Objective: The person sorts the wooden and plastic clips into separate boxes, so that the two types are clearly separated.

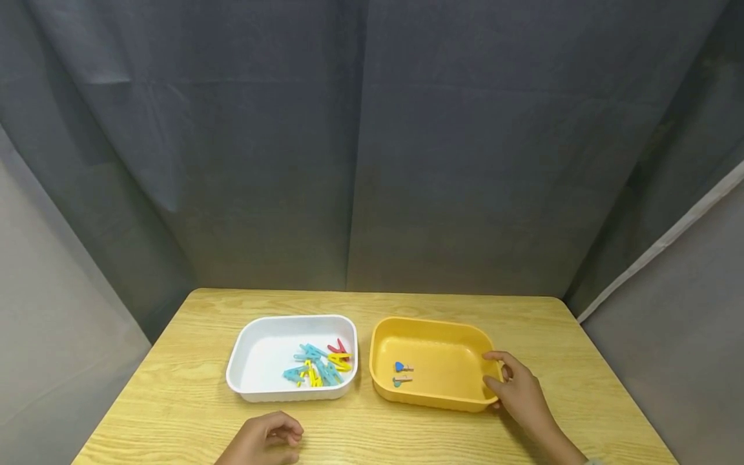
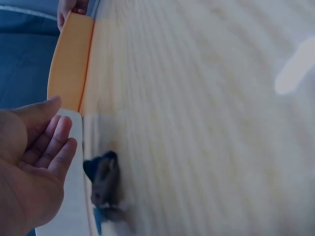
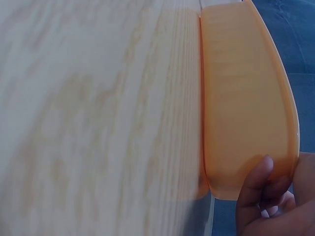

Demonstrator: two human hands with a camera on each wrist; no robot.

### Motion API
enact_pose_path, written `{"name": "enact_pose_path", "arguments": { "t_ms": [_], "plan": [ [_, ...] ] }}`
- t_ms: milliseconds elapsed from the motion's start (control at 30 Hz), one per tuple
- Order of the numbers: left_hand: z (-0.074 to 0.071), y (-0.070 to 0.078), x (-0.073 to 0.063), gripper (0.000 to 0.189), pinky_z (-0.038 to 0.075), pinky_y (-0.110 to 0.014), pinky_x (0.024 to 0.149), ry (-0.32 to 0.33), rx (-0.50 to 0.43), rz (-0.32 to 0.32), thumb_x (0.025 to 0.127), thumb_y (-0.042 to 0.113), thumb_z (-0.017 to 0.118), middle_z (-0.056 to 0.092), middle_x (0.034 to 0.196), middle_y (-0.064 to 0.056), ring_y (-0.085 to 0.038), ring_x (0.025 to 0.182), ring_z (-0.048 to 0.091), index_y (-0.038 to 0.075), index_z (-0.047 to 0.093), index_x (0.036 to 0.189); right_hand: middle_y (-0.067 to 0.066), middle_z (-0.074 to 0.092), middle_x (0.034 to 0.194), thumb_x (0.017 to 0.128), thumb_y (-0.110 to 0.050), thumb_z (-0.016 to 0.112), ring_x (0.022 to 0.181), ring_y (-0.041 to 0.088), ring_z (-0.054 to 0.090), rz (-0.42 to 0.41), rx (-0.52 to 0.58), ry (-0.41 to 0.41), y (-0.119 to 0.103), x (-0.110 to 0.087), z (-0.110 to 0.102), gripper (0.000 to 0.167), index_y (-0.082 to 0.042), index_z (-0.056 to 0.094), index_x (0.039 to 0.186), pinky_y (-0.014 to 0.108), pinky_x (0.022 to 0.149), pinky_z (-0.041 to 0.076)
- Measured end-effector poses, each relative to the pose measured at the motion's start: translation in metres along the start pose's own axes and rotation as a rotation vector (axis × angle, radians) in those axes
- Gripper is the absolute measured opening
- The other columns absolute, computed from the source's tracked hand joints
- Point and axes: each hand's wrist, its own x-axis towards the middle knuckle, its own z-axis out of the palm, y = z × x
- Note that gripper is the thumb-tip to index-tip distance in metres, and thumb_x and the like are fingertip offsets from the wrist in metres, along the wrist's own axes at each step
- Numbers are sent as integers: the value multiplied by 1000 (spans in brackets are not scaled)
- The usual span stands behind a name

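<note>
My right hand (image 1: 519,391) grips the right end of a yellow plastic bin (image 1: 433,402), its thumb and fingers at the rim. In the right wrist view, fingers (image 3: 256,189) lie against the end of the bin's wall. Inside the bin are two small wooden clothespins, one with a blue heart (image 1: 399,367), the other with a green heart (image 1: 398,382). My left hand (image 1: 261,439) hovers in front of a white bin (image 1: 261,391), fingers loosely curled around nothing. Beside that hand in the left wrist view, small dark clips with blue parts (image 2: 104,179) lie blurred on the table.
Light-blue, yellow and red plastic clothespins (image 1: 316,365) are heaped in the right half of the white bin. The two bins stand side by side on a wooden table (image 1: 192,361). Grey curtains (image 1: 465,161) hang behind it and at the sides.
</note>
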Motion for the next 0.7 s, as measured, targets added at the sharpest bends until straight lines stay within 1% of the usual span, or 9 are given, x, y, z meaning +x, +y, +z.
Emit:
{"name": "enact_pose_path", "arguments": {
  "t_ms": [67,133,300,433,500,567,700],
  "plan": [
    [-3,-4,-5,34,56,-27,90,3,-6,-20,87,11,81,69,108,-12,-10,94,68,-4,66,114,2,35,79,90,-1,72,51,16,55,0,-4,3,0,0,0,45,-5,61,134,31,49,55],
    [-7,-7,-10,35,56,-27,90,9,-9,-26,88,12,81,69,109,-13,-9,94,67,-6,66,114,2,35,79,90,-1,71,51,17,55,0,-5,5,1,0,0,45,-5,61,134,31,49,55],
    [-14,-13,-22,38,56,-26,90,34,-50,-52,90,13,80,68,110,-15,-9,95,66,-10,64,115,3,35,79,90,-1,71,51,16,54,4,3,2,1,0,1,45,-5,61,134,32,50,55],
    [-19,-16,-29,41,56,-27,89,54,-91,-133,89,13,81,69,105,-11,-14,95,68,-13,63,115,2,35,78,92,-3,71,50,13,49,12,8,-11,0,0,-1,46,-5,60,137,32,51,55],
    [-22,-18,-32,42,56,-27,90,62,-95,-175,87,12,82,70,103,-9,-16,95,68,-14,63,115,2,36,77,92,-4,71,50,12,47,17,11,-17,-1,0,-1,47,-5,59,138,32,52,55],
    [-24,-20,-35,43,56,-28,90,60,-98,-196,87,11,81,70,102,-8,-17,95,69,-15,62,115,2,36,77,92,-4,71,50,12,47,21,12,-20,-1,0,-1,47,-5,59,138,32,52,55],
    [-28,-23,-42,43,55,-25,92,53,-118,-191,90,12,78,71,105,-10,-13,96,69,-17,61,117,2,36,77,92,-4,71,50,12,47,22,14,-23,-1,0,-1,47,-5,59,138,32,53,56]
  ]
}}
